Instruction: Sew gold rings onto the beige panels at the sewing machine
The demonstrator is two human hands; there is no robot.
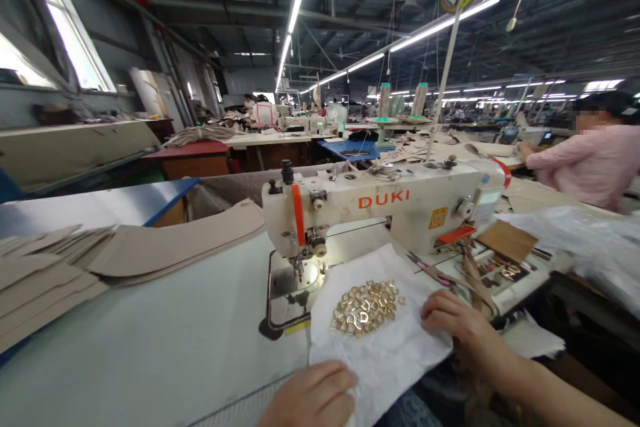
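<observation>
Garment/leather-goods factory floor. DUKI industrial sewing machine [380, 210] at 12 o'clock, stacked cut tan panels [75, 267] at 9, thread cones [419, 100] and worktable rows beyond, strip lights [440, 25] overhead.

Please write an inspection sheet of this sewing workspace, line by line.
Surface: pale table, bare at front left.
Job's things: gold metal buckles heaped on white paper sheet; DUKI sewing machine behind.
Clutter: tan cut pieces stacked left; straps at right.
Grippers: left hand on paper's near edge; right hand on its right edge.
Cables: nothing seen.
Surroundings: factory hall, co-worker in pink at right.
</observation>
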